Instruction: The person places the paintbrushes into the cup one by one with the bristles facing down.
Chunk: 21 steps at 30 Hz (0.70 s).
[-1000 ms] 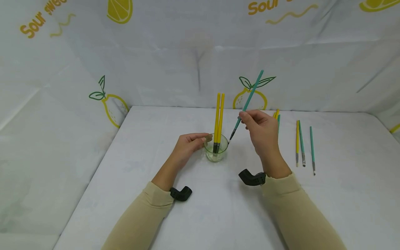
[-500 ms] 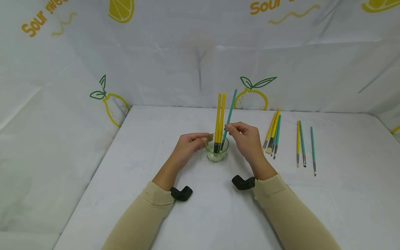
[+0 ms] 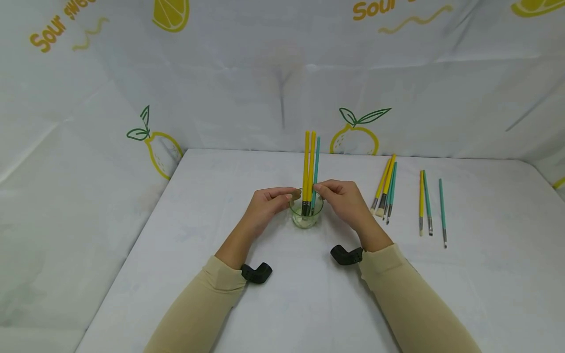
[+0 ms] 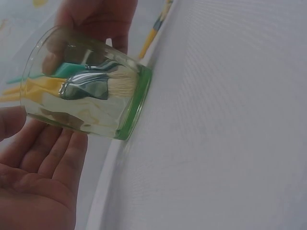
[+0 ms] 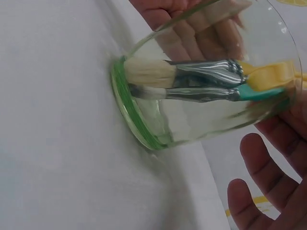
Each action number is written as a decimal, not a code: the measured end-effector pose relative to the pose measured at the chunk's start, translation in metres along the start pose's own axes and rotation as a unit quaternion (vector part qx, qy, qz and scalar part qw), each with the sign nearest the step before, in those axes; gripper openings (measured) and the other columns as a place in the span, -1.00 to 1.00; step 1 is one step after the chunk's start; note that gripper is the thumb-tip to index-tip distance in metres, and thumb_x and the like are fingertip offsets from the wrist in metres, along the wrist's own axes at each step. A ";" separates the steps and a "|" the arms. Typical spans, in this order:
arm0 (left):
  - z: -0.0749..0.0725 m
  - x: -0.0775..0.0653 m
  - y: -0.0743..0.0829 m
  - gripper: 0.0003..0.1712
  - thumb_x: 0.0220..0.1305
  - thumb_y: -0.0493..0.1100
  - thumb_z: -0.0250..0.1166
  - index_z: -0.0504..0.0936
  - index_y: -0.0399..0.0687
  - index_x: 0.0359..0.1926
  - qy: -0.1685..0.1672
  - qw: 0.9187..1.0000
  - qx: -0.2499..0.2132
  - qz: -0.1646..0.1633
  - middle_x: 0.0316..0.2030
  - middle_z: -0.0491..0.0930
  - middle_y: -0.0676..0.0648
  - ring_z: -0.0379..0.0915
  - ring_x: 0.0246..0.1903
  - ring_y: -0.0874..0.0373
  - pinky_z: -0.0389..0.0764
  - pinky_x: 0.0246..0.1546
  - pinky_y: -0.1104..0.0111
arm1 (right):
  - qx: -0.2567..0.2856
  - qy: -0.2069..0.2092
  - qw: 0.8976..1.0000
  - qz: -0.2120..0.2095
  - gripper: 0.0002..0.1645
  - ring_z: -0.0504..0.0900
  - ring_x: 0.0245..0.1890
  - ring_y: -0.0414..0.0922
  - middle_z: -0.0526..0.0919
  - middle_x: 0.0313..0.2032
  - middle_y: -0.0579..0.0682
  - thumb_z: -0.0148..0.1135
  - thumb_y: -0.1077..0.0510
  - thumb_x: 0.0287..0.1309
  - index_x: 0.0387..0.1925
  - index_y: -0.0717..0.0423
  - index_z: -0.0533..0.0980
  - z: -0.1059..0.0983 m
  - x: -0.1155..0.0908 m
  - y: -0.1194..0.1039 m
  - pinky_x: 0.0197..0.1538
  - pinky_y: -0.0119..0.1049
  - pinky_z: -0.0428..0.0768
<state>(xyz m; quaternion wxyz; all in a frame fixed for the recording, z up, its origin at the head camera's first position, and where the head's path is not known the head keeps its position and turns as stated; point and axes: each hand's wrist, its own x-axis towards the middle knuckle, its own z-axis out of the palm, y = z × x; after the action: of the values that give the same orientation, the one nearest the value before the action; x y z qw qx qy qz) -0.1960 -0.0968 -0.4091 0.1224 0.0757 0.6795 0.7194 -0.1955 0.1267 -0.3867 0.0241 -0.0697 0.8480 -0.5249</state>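
A clear drinking glass stands upright on the white table. My left hand holds it at the left rim, thumb in front and fingers behind. Two yellow paintbrushes lean upright inside, bristles down. Beside them a teal paintbrush is in the glass too, its tip close to the bottom. My right hand pinches its handle between thumb and forefinger at the right rim. In the right wrist view the pale bristles reach the green-tinted base, and the other right fingers spread loosely outside the glass.
Right of my right hand lies a bunch of yellow and teal paintbrushes. Farther right lie a yellow brush, a teal brush beside it, and another teal brush. A lemon-printed cloth hangs behind the table.
My right hand has moved left and down, bringing the teal paintbrush from outside the rim into the glass and standing it nearly upright. The left hand has stayed on the glass.
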 end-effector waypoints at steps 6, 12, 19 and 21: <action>0.000 0.000 0.000 -0.64 0.35 -0.23 0.20 0.64 -0.29 0.10 0.001 1.000 -0.001 -0.002 0.10 0.64 -0.17 0.58 0.10 0.10 0.60 0.12 0.30 | -0.036 -0.024 0.999 -0.002 -0.52 0.59 -0.08 -0.02 0.72 -0.06 0.05 0.15 -0.21 0.33 -0.02 0.04 0.69 -0.005 0.001 0.001 0.10 -0.06 0.55; -0.001 0.000 -0.001 -0.66 0.36 -0.22 0.20 0.66 -0.26 0.08 -0.002 1.000 -0.005 -0.003 0.08 0.65 -0.15 0.57 0.12 0.09 0.59 0.13 0.31 | -0.065 -0.024 0.997 -0.021 -0.58 0.62 -0.12 -0.02 0.73 -0.07 0.06 0.17 -0.13 0.34 -0.02 0.05 0.69 -0.005 0.001 -0.001 0.06 -0.04 0.58; -0.001 0.000 0.000 -0.66 0.36 -0.21 0.20 0.66 -0.24 0.08 0.001 1.000 -0.005 -0.008 0.10 0.64 -0.13 0.57 0.12 0.10 0.59 0.13 0.31 | -0.080 -0.023 0.996 -0.030 -0.60 0.62 -0.13 -0.02 0.74 -0.07 0.06 0.17 -0.10 0.35 -0.02 0.06 0.69 -0.005 0.000 -0.002 0.03 -0.05 0.59; -0.001 0.001 -0.001 -0.66 0.36 -0.21 0.20 0.66 -0.24 0.08 0.001 1.000 -0.004 -0.009 0.09 0.65 -0.13 0.57 0.11 0.10 0.60 0.12 0.31 | -0.083 -0.024 0.996 -0.029 -0.60 0.62 -0.15 -0.02 0.74 -0.08 0.05 0.17 -0.11 0.35 -0.02 0.05 0.69 -0.006 0.000 -0.002 0.01 -0.06 0.59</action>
<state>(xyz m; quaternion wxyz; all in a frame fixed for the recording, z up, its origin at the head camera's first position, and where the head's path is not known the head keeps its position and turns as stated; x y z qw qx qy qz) -0.1967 -0.0972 -0.4098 0.1279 0.0684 0.6776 0.7210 -0.1964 0.1310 -0.3817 0.0232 -0.1085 0.8852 -0.4517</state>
